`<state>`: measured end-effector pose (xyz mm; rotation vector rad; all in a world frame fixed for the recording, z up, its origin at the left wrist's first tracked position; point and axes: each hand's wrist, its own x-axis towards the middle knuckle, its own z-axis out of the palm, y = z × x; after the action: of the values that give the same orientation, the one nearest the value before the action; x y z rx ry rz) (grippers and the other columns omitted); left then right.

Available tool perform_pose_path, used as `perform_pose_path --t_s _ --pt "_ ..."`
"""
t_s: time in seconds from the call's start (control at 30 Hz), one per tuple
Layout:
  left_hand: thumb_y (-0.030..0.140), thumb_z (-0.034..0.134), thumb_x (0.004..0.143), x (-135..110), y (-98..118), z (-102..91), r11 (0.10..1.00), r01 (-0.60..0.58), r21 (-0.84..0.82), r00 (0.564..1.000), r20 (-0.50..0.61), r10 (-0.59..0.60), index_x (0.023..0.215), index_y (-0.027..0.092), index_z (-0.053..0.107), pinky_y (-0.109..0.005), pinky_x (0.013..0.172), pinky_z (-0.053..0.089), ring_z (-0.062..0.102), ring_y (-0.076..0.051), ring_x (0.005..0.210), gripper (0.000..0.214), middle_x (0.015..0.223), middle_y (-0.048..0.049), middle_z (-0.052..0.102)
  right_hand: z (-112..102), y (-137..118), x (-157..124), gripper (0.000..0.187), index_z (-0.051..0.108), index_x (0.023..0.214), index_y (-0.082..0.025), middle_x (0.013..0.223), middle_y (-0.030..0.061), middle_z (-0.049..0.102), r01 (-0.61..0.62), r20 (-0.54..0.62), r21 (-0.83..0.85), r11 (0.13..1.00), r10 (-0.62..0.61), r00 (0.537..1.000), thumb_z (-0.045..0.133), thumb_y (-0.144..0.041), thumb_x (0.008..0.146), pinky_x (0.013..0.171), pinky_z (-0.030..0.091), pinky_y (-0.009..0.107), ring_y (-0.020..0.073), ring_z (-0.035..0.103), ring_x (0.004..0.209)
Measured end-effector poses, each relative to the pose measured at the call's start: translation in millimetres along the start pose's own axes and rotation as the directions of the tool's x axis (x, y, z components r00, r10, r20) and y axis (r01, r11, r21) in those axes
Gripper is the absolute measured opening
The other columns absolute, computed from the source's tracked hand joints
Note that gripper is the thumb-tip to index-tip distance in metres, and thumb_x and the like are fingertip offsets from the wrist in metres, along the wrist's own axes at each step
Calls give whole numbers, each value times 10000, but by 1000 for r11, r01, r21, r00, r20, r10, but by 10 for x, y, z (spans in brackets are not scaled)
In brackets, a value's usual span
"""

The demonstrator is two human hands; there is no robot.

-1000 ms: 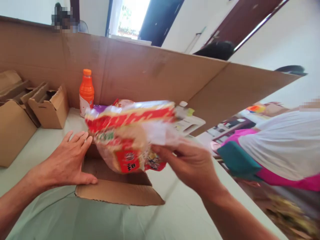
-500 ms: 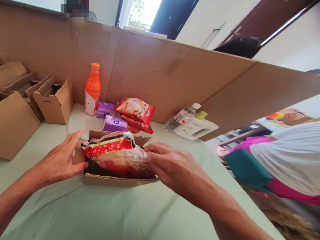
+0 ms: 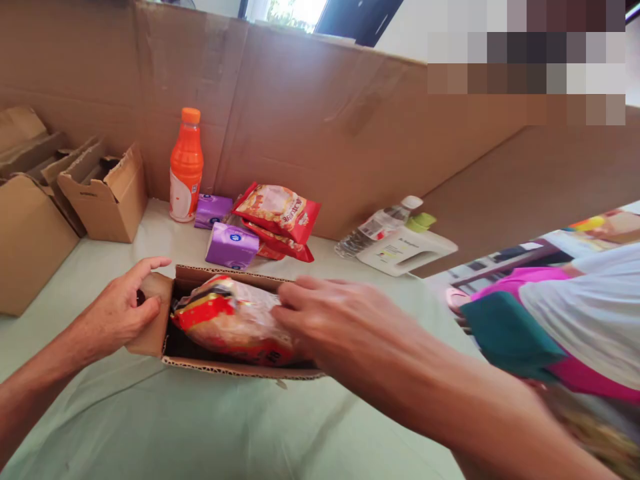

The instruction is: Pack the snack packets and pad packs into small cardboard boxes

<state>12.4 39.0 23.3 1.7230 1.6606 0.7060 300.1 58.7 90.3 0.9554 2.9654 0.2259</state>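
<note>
A small open cardboard box (image 3: pixel 240 371) stands on the pale green cloth in front of me. Inside lies a red, gold and clear plastic food bag (image 3: pixel 235 320), lower at the box's left end. My right hand (image 3: pixel 325 310) is curled closed at the bag's right end, its fingertips partly hidden and slightly blurred. At the box's left side, my left hand (image 3: pixel 117 310) holds the folded-out end flap (image 3: pixel 155 320), with the thumb on its face and the index finger stretched past its top edge.
Behind the box are purple tissue packs (image 3: pixel 233 245), red snack packets (image 3: pixel 280 213) and an orange bottle (image 3: pixel 186 173). A clear bottle (image 3: pixel 375 230) and white jug (image 3: pixel 407 252) lean together farther right. Cardboard boxes (image 3: pixel 100 207) stand left, before a cardboard wall (image 3: pixel 320 127). Another person (image 3: pixel 590 300) is at right.
The bag has settled lower into the box. My left hand has moved slightly left and down onto the end flap, which now leans outward. My right hand stays at the bag's right end.
</note>
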Motion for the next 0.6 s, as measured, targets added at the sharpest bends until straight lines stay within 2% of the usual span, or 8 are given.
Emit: perform_pose_path --t_s 0.03,0.1,0.13,0.2,0.33,0.47,0.53,0.6 --pt "357 494 805 4 17 6 1000 19 -7 1000 19 -19 1434 205 498 -220 455 295 433 -132 494 647 555 69 438 24 -27 106 227 604 689 -204 746 69 646 24 98 5 1000 -25 995 585 -15 813 537 284 330 188 560 650" --pt "375 491 794 10 42 21 998 56 -4 998 42 -55 1410 209 512 -218 447 248 358 -123 473 638 534 85 348 84 -67 330 211 656 682 -179 763 84 692 78 298 34 996 -85 951 632 -26 825 519 273 328 189 592 656" --pt "385 488 792 12 50 26 998 68 2 997 44 -68 1394 210 524 -219 445 233 330 -119 467 628 533 88 322 115 -77 426 209 683 692 -167 781 87 713 93 362 48 995 -104 926 637 -23 836 517 272 323 188 609 668" --pt "407 478 793 15 62 31 997 82 11 995 51 -82 1378 208 536 -221 450 246 341 -120 475 621 552 79 355 177 -82 556 200 732 760 -151 842 88 743 95 409 61 994 -112 905 626 -15 862 529 291 314 189 638 710" --pt "435 473 800 30 96 15 998 57 29 996 64 -59 1361 196 558 -236 486 337 464 -146 554 616 656 26 522 300 -54 615 207 761 815 -141 874 88 762 86 404 85 993 -113 908 607 -20 882 561 352 308 189 659 724" --pt "468 472 860 18 72 -17 993 41 106 998 31 -45 1447 203 481 -246 462 348 453 -149 497 644 593 48 503 326 76 534 191 774 931 -172 930 69 774 78 377 229 970 -162 912 606 -85 908 668 465 295 203 701 833" --pt "533 510 886 -19 -4 -40 992 -23 120 1000 -17 25 1475 219 441 -249 472 413 537 -164 548 671 648 37 553 262 185 422 215 758 1084 -183 1066 69 770 26 319 358 933 -149 936 619 -139 926 787 524 315 213 712 944" --pt "564 545 908 -75 -99 -63 988 -116 106 990 -65 124 1470 256 426 -250 528 508 659 -197 711 652 813 2 640 178 290 278 287 713 1217 -179 1227 81 735 -31 172 462 886 -55 984 571 -163 968 926 534 337 210 696 1078"
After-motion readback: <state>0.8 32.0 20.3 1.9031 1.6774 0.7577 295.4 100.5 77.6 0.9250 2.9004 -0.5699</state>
